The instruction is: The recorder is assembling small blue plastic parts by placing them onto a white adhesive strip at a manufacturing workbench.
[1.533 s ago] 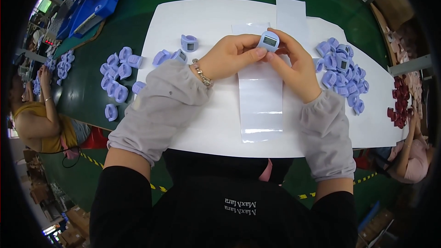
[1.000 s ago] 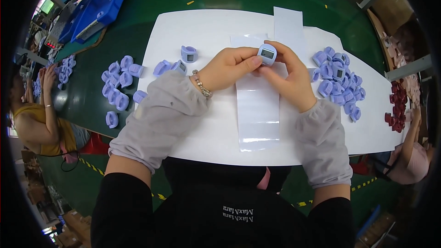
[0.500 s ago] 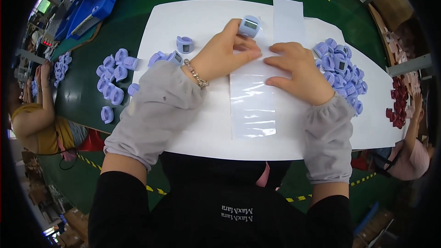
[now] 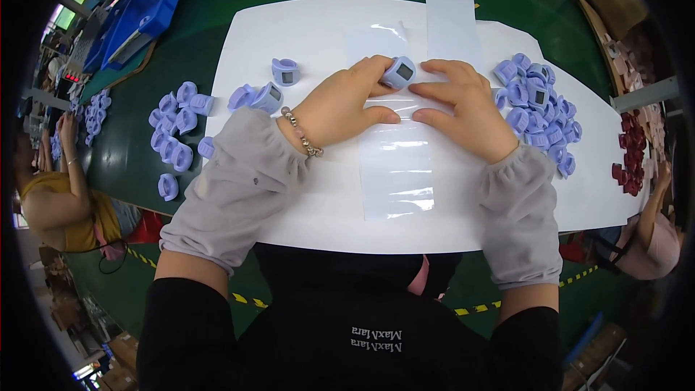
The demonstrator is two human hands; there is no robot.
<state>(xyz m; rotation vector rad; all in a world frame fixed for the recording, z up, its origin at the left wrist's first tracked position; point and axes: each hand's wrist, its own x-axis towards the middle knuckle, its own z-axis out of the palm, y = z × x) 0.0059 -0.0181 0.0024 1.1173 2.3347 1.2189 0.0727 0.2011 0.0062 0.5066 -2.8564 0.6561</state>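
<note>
Between the thumb side and index finger of my left hand [image 4: 339, 107] is a lavender ring-shaped counter [image 4: 398, 72] with a small grey screen, its screen face turned up. My right hand [image 4: 474, 112] sits just right of it, fingers apart and holding nothing I can see, its fingertips close to the counter. Beneath both hands lies a clear, glossy plastic sheet [image 4: 397, 181] with crosswise creases. Left of my left hand rest a few like counters, one standing alone [image 4: 285, 72] and others [image 4: 265, 98] beside my sleeve.
A heap of lavender counters [image 4: 539, 112] lies on the right of the white board [image 4: 311, 210]. More counters [image 4: 174, 119] sit on the green table to the left. A pale rectangular sheet [image 4: 452, 25] lies at the back. Dark red pieces [image 4: 632, 152] and co-workers flank both sides.
My left hand has brought the counter down and nearer to me, and it is now tilted. My right hand has shifted slightly, its fingers now close to the counter.
</note>
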